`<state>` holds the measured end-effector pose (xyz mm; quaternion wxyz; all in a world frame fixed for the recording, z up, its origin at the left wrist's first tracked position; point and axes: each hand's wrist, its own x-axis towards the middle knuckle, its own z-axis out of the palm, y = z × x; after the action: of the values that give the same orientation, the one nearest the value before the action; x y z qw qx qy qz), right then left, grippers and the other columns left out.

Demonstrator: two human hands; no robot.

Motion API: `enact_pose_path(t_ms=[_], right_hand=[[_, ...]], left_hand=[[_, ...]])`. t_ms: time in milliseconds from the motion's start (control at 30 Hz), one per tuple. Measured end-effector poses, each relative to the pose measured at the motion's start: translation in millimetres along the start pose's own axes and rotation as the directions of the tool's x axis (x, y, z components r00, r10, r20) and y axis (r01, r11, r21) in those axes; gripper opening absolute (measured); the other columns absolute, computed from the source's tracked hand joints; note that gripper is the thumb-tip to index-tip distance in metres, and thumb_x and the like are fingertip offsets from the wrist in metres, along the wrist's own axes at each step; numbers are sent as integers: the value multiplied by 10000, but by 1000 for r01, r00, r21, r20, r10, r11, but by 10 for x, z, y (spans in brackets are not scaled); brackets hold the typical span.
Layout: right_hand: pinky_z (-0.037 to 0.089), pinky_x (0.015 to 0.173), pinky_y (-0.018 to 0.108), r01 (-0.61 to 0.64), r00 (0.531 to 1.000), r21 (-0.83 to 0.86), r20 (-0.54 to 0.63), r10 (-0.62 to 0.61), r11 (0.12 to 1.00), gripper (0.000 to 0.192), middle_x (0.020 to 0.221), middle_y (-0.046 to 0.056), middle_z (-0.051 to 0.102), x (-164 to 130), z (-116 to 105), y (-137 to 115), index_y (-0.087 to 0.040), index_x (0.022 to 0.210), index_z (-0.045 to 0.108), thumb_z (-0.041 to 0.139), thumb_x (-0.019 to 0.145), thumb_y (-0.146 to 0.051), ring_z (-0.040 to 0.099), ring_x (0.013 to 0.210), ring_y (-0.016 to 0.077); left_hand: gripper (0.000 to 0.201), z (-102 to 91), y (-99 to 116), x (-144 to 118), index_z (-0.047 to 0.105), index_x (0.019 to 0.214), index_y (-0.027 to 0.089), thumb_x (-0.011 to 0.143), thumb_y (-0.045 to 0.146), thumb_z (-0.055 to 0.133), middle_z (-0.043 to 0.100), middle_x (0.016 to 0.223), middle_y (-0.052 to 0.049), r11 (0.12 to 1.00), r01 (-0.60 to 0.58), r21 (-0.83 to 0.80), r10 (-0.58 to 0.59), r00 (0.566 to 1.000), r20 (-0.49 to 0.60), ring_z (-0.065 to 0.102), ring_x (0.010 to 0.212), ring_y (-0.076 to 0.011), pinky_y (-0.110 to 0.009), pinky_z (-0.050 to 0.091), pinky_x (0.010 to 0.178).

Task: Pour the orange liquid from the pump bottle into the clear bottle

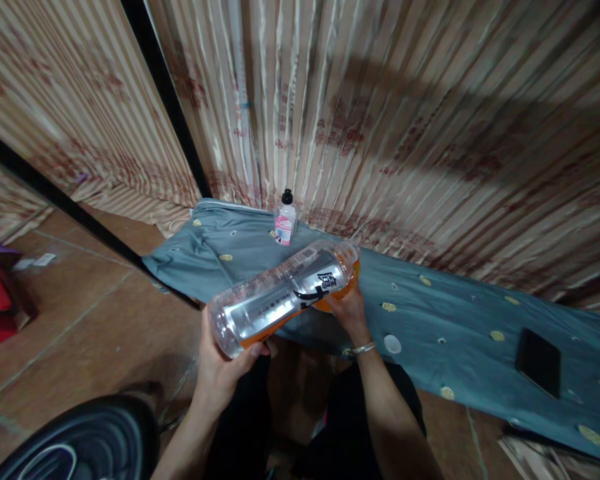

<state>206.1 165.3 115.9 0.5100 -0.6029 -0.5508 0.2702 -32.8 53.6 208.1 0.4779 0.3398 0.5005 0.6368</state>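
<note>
Tipping a big plastic bottle over the blue-covered desk's front edge.
Left hand cups the base, right hand wraps the neck; light, thin-walled, sloshy, probably slick.

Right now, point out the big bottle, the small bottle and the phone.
big bottle (280, 293), head view, on its clear label
small bottle (285, 225), head view, on its pink label
phone (539, 362), head view, on its dark face
</note>
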Motion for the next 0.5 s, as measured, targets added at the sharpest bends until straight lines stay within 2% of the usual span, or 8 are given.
enact_pose_path(t_ms=[133, 500], right_hand=[[612, 1020, 495, -3, 1000, -1, 14, 3, 1000, 969, 1321, 197, 763, -1, 0, 9, -125, 1497, 502, 788, 684, -569, 760, 1159, 361], [599, 1046, 513, -22, 1000, -24, -5, 21, 999, 931, 1316, 202, 763, 3, 5, -42, -136, 1457, 536, 777, 684, -596, 751, 1181, 370]], left_hand=[[874, -9, -1, 19, 529, 1261, 186, 591, 500, 992, 769, 881, -33, 1000, -24, 14, 24, 999, 32, 691, 524, -169, -290, 597, 533], [873, 45, 15, -9, 540, 1263, 192, 583, 501, 993, 758, 945, -32, 1000, -23, -4, 23, 1000, -7, 657, 510, -131, -273, 582, 514]])
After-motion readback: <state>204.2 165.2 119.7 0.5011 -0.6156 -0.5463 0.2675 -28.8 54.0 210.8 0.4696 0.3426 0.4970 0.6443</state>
